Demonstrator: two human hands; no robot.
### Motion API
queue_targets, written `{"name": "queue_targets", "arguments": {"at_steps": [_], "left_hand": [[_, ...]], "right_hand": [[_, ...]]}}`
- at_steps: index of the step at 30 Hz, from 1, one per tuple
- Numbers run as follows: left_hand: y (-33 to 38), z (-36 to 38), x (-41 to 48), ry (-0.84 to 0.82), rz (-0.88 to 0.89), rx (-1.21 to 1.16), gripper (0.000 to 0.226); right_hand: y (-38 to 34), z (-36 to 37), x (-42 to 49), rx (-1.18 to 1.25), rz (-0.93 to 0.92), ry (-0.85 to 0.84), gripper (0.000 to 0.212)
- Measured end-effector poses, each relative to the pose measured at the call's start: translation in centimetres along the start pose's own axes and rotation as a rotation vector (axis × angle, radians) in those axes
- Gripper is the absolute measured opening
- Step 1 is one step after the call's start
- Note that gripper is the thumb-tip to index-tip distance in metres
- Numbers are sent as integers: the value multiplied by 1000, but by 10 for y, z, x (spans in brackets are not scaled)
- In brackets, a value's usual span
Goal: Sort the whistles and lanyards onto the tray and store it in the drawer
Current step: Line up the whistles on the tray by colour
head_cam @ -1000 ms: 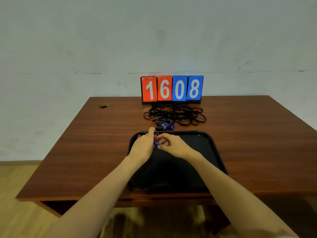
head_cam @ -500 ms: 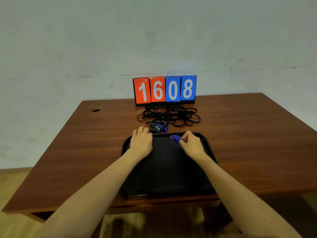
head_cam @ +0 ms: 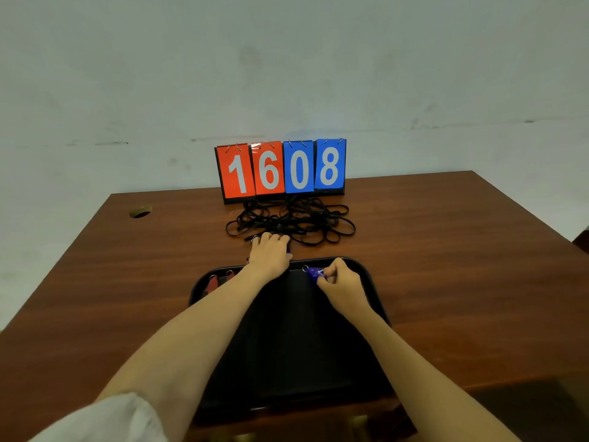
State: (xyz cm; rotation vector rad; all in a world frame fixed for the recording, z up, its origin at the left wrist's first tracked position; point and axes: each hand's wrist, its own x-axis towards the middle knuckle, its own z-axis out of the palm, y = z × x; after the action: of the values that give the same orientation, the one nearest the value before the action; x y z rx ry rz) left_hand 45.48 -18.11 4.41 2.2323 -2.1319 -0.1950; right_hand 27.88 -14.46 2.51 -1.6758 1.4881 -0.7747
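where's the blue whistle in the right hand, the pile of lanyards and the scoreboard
blue whistle (head_cam: 314,273): head view, on its blue body
lanyards (head_cam: 296,221): head view, middle of the black tangle
scoreboard (head_cam: 299,170): head view, on the blue 0 card

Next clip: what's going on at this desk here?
A person is sorting whistles onto a black tray on a wooden desk. The right hand pinches a blue whistle over the tray's far edge. The left hand rests on the whistle pile beyond the tray, beside tangled black lanyards; its grip is hidden. Red whistles lie in the tray's far left corner.
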Motion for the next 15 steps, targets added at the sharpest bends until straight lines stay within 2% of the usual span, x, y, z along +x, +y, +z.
{"name": "queue_targets", "arguments": {"at_steps": [6,9,15], "left_hand": [[0,6,21,14,-24,17,45],[-3,8,24,39,-25,-28,35],[-5,13,23,157,-30,-14,38]], "right_hand": [[1,9,6,-10,-125,-43,27],[1,14,6,20,-127,-58,20],[3,15,6,39,-90,-42,15]]}}
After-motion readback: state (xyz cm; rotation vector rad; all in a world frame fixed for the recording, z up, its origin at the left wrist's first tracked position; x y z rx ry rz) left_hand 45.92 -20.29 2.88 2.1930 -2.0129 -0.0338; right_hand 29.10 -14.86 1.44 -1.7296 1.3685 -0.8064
